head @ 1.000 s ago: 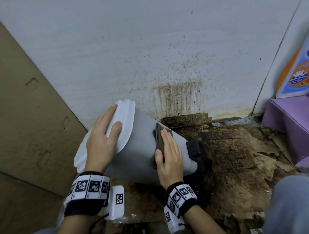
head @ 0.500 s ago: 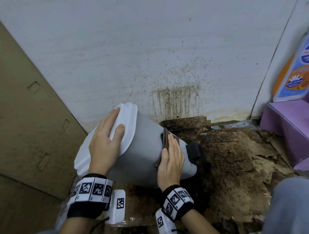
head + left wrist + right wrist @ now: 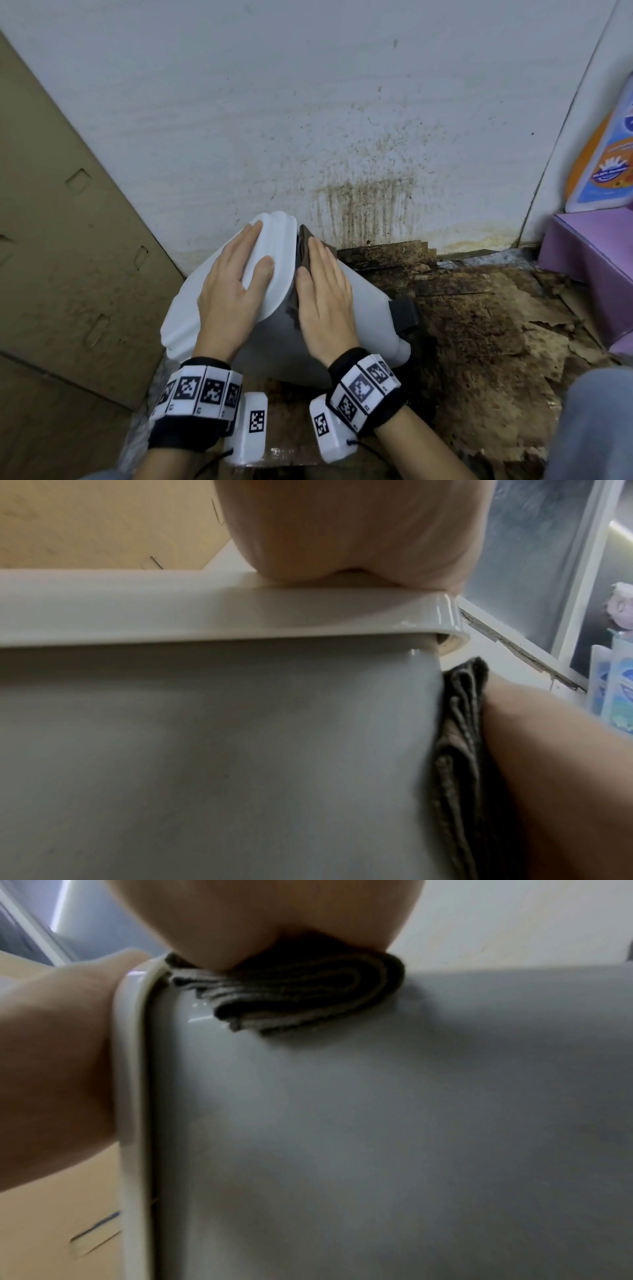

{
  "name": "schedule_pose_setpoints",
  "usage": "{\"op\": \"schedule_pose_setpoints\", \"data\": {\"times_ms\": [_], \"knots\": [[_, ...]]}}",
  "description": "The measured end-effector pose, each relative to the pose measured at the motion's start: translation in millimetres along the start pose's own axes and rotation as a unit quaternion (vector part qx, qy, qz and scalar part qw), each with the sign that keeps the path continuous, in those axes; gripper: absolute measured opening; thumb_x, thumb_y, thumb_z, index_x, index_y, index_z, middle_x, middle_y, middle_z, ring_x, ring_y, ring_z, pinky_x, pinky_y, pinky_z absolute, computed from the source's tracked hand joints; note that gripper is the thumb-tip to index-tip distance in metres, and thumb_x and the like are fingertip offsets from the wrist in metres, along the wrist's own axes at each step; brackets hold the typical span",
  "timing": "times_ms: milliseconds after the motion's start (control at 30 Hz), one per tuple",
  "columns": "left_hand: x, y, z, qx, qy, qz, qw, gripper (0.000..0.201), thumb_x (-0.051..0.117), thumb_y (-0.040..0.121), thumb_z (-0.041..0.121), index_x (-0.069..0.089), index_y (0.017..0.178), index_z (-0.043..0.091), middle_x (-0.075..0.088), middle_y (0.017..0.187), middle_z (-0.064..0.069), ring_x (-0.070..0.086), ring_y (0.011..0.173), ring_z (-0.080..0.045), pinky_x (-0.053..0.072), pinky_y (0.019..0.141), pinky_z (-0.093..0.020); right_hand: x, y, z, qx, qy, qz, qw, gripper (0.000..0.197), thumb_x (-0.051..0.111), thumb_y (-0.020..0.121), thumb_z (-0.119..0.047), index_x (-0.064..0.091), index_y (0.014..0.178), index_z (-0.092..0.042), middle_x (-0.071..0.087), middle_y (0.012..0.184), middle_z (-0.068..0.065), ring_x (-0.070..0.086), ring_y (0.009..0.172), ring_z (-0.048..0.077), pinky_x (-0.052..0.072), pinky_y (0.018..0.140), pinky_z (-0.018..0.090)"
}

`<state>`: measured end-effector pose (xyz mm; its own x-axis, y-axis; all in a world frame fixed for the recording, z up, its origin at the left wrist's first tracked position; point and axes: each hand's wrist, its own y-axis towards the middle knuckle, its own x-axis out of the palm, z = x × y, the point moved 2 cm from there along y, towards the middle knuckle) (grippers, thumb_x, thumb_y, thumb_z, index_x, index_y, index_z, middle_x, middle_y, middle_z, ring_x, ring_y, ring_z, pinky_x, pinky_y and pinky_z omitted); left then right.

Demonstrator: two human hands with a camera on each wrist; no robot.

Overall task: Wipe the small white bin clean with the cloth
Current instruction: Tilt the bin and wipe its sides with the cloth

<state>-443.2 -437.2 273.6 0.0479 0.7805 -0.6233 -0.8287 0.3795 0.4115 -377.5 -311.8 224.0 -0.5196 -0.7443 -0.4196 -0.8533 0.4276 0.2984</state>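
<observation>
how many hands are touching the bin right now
2. The left hand lies flat on the bin lid; the right hand presses the cloth against its side, just below the lid.

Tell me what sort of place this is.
Probably a grimy floor corner of a home utility or storage area: a stained wall, dirty torn cardboard on the floor, and a detergent bottle on a purple box.

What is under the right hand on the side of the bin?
A folded dark cloth lies under the right hand, pressed flat on the grey side of the bin next to its white lid. The bin surface beneath the cloth is covered.
</observation>
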Motion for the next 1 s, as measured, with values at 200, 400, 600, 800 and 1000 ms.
{"op": "schedule_pose_setpoints", "data": {"times_ms": [200, 400, 600, 800, 1000], "knots": [[-1.7, -2.2, 0.9, -0.001, -0.014, -0.01, 1.0, 0.062, 0.037, 0.091, 0.06, 0.04, 0.151, 0.043, 0.04, 0.156, 0.023, 0.036, 0.143, -0.001, 0.031, 0.11, -0.032, -16.3, 14.9, 37.5, 0.049, 0.052, -0.032, 0.997, 0.06, 0.025, 0.103, -0.049, 0.018, 0.159, -0.032, 0.019, 0.165, -0.016, 0.011, 0.151, 0.0, 0.012, 0.126, 0.033], [-2.0, -1.3, 2.5, -0.007, -0.013, -0.018, 1.0, 0.062, 0.037, 0.091, 0.06, 0.038, 0.151, 0.046, 0.04, 0.155, 0.026, 0.036, 0.142, -0.002, 0.033, 0.109, -0.038, -34.8, 14.1, 70.9, 0.146, 0.088, -0.034, 0.985, 0.051, 0.036, 0.107, -0.041, 0.029, 0.155, -0.028, 0.031, 0.16, -0.009, 0.022, 0.147, 0.007, 0.018, 0.122, 0.033], [-2.5, -3.5, 5.2, -0.006, -0.005, -0.019, 1.0, 0.061, 0.035, 0.092, 0.06, 0.037, 0.151, 0.046, 0.039, 0.155, 0.026, 0.036, 0.142, -0.003, 0.034, 0.113, -0.044, -38.4, 15.0, 95.2, 0.195, 0.085, -0.017, 0.977, 0.052, 0.038, 0.105, -0.044, 0.035, 0.153, -0.025, 0.037, 0.157, -0.003, 0.03, 0.146, 0.015, 0.024, 0.121, 0.042], [0.2, -4.2, 8.6, 0.0, 0.006, -0.018, 1.0, 0.064, 0.033, 0.091, 0.063, 0.036, 0.152, 0.045, 0.037, 0.157, 0.025, 0.035, 0.143, -0.004, 0.035, 0.112, -0.044, -40.6, 16.4, 97.5, 0.207, 0.098, 0.026, 0.973, 0.043, 0.04, 0.106, -0.035, 0.046, 0.147, -0.023, 0.048, 0.15, -0.002, 0.038, 0.142, 0.019, 0.029, 0.119, 0.044], [0.8, -5.9, 10.3, 0.005, 0.012, -0.017, 1.0, 0.065, 0.032, 0.09, 0.063, 0.036, 0.152, 0.045, 0.036, 0.157, 0.026, 0.035, 0.142, -0.003, 0.032, 0.106, -0.038, -46.2, 8.1, 63.9, 0.159, 0.093, 0.096, 0.978, 0.03, 0.04, 0.107, -0.028, 0.057, 0.131, -0.023, 0.061, 0.102, -0.015, 0.059, 0.104, 0.006, 0.04, 0.081, 0.013]]}}
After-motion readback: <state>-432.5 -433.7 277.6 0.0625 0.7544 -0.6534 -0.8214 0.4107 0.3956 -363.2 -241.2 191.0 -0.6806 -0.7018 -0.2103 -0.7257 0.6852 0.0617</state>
